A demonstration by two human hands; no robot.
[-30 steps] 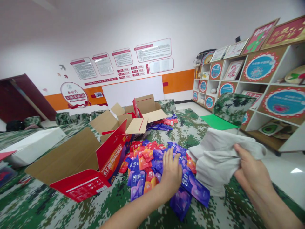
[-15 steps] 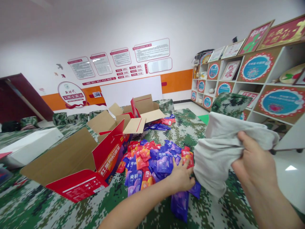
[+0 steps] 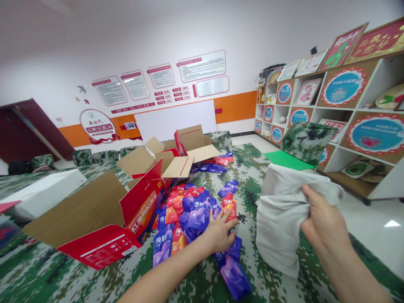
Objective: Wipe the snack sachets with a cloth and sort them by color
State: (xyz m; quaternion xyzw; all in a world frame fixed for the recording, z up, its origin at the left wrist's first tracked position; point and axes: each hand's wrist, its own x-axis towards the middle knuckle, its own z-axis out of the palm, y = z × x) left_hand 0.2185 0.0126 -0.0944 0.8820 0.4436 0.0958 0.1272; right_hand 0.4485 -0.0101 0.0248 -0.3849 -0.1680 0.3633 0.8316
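My left hand [image 3: 221,232] lies with spread fingers on the right side of a heap of red and purple drink pouches [image 3: 198,214]. One red pouch [image 3: 229,205] shows just past its fingertips. Below the hand, a purple pouch [image 3: 234,273] lies nearer to me on the camouflage tablecloth. My right hand [image 3: 325,223] grips a light grey cloth [image 3: 280,219] by its right part. The cloth hangs in folds at the table's right side. Left of the heap stands an open red carton [image 3: 104,246] with its flaps spread out.
Behind the heap are more open cartons [image 3: 197,145], with further pouches [image 3: 211,167] beside them. A white box [image 3: 47,193] sits at the far left. Shelves [image 3: 347,147] line the right wall, with a camouflage-covered chair [image 3: 307,141] before them.
My left hand has moved left with pouches, packing the heap closer to the carton. A purple pouch now lies apart behind it. My right hand and the cloth have shifted left and lower.
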